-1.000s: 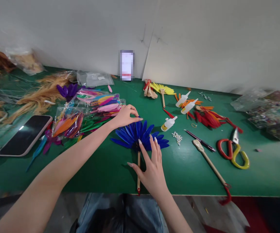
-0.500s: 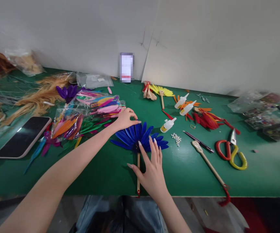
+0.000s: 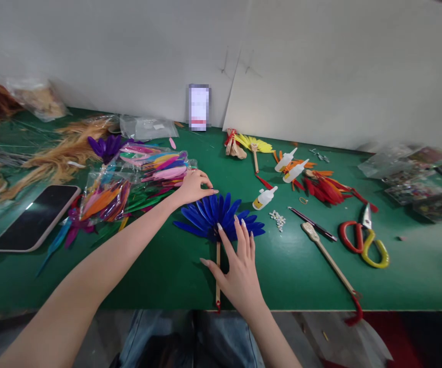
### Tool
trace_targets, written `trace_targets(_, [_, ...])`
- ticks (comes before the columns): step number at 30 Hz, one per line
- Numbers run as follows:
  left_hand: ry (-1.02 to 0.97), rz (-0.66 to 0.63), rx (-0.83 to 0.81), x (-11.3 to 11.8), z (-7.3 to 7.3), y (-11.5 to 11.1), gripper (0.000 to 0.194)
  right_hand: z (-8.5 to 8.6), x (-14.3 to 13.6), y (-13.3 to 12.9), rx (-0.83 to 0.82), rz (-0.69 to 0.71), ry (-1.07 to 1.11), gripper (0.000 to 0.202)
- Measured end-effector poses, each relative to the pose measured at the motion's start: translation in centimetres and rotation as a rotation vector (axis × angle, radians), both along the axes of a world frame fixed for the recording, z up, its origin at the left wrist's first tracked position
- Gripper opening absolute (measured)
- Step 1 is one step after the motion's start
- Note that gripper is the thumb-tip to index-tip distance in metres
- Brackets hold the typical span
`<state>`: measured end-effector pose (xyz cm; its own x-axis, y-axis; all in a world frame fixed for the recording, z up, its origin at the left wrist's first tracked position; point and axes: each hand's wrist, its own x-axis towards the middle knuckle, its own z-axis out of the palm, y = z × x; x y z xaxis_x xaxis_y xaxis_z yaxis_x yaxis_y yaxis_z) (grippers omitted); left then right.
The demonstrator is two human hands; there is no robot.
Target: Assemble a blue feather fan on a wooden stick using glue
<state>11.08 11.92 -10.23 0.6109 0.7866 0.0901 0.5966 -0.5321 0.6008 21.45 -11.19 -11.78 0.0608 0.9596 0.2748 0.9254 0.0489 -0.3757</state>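
Both hands working on blue feather fan (image 3: 215, 217).
Right hand (image 3: 238, 268) is lying flat, fingers spread, pressing the fan; left hand (image 3: 194, 186) is pinching feather tips at 11 o'clock.

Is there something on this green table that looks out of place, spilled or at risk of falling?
Yes. A wooden stick with a red tassel lies near the front edge of the table, and its tassel hangs over the edge. Small white beads lie loose beside the blue feather fan, in no container.

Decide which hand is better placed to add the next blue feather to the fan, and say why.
Left, probably. The left hand pinches at the fan's top edge, beside the feather packs; the right hand lies flat, pinning the fan.
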Motion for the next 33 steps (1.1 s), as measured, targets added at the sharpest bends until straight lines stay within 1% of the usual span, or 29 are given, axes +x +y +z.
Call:
trace_targets(10, [0.018,0.020,-0.002,-0.1,0.2,-0.2,0.023,0.0,0.0,0.1,0.011,0.005,0.007,0.067])
trace_targets(14, [-0.019,0.006,0.000,0.0,0.1,-0.2,0.025,0.0,0.0,0.0,0.015,0.008,0.021,0.068])
trace_targets(18, [-0.071,-0.044,-0.027,-0.1,0.1,-0.3,0.027,-0.1,0.0,0.0,0.021,0.013,0.048,0.067])
trace_targets(22, [-0.094,-0.111,-0.039,0.1,0.5,-0.4,0.026,0.0,0.0,0.0,0.016,0.015,0.065,0.067])
trace_targets(27, [-0.053,-0.124,-0.054,0.8,0.8,-0.3,0.026,0.0,0.0,-0.1,0.003,0.012,0.068,0.067])
trace_targets(33, [-0.025,-0.158,-0.052,1.5,0.3,0.0,0.032,0.0,0.0,0.0,0.002,0.009,0.065,0.068])
